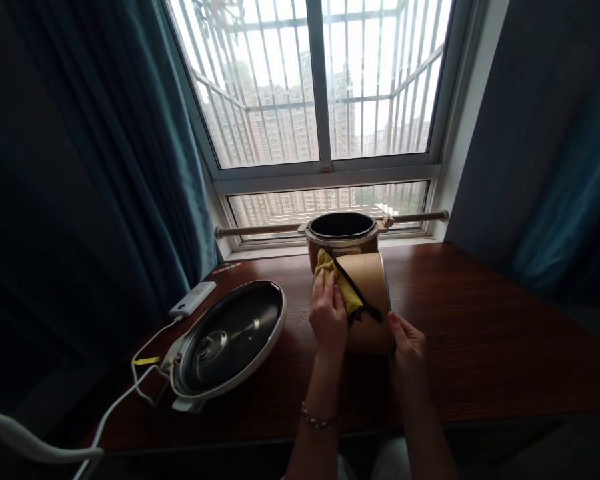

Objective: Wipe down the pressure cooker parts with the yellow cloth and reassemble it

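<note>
My left hand (329, 313) presses a yellow cloth (350, 297) with a dark edge against the outside of a gold-coloured inner pot (367, 340). The pot is tipped on its side, its rim turned to the right. My right hand (407, 341) grips that rim, thumb on top; its other fingers are partly hidden. Right behind the pot stands a cooker body (317, 248), upright, with a dark inside. To the left of my hands lies a round cooker lid (253, 333), its dark, shiny inner face turned up.
A white power bank (193, 300) and white cables (130, 387) lie at the left of the brown wooden table (480, 333). Behind the table are a horizontal rod (260, 229) and a barred window (325, 100). Blue curtains (130, 133) hang at the left.
</note>
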Demonstrator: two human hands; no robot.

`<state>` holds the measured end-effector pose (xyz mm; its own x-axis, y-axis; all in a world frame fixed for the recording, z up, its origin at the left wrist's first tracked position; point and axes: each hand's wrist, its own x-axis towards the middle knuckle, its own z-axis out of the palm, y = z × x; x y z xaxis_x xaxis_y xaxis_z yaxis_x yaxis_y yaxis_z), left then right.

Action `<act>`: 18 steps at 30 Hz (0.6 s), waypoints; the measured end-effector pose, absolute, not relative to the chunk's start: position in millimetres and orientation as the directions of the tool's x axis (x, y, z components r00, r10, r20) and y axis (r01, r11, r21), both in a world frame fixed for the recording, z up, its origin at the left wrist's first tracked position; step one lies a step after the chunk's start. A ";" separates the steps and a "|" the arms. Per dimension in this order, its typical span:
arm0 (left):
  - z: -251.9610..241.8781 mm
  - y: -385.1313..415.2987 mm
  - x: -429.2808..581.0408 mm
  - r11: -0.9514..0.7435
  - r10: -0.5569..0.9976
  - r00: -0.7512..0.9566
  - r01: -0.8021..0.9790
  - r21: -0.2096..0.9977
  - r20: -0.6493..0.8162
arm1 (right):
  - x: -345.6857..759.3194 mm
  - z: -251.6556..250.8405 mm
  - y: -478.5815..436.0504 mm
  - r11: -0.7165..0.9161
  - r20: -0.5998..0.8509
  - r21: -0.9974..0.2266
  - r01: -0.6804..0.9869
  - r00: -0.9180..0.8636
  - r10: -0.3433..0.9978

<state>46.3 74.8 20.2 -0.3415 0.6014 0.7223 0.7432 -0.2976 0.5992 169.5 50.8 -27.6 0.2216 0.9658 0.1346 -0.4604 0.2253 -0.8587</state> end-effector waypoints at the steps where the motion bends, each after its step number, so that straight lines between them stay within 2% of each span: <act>1: 16.5 70.6 54.2 -0.297 0.583 -0.294 0.790 0.536 0.757 | 169.9 -27.0 50.9 0.232 0.140 -0.856 -0.463 0.225 0.964; 5: -7.9 48.6 83.1 -0.326 0.540 -0.108 0.887 0.326 0.835 | 170.8 -21.6 48.6 0.197 0.121 -0.831 -0.521 0.177 0.977; 7: -20.6 39.5 88.8 -0.363 0.538 -0.035 0.892 0.269 0.842 | 171.2 -18.2 46.7 0.169 0.103 -0.818 -0.550 0.149 0.983; 9: -28.4 35.8 84.8 -0.403 0.552 0.006 0.877 0.261 0.834 | 171.7 -15.8 45.4 0.158 0.097 -0.828 -0.538 0.141 0.985; 11: -30.1 38.1 72.6 -0.416 0.565 -0.084 0.830 0.371 0.821 | 172.1 -15.4 45.3 0.172 0.106 -0.853 -0.492 0.159 0.982; 13: -29.0 43.8 57.6 -0.393 0.579 -0.313 0.701 0.595 0.752 | 172.4 -16.9 46.2 0.204 0.128 -0.873 -0.443 0.196 0.972; 15: -29.1 48.8 46.1 -0.360 0.625 -0.515 0.476 0.802 0.587 | 172.5 -19.7 47.9 0.236 0.151 -0.880 -0.412 0.229 0.962; 18: -33.4 50.1 41.6 -0.295 0.708 -0.599 0.231 0.927 0.374 | 172.6 -24.1 50.3 0.251 0.161 -0.889 -0.382 0.251 0.954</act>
<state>41.6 50.1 -33.4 -0.5989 0.7079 0.3743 0.2311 -0.2947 0.9272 172.6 50.3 -24.1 0.2515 0.9544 0.1611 -0.3822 0.2508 -0.8894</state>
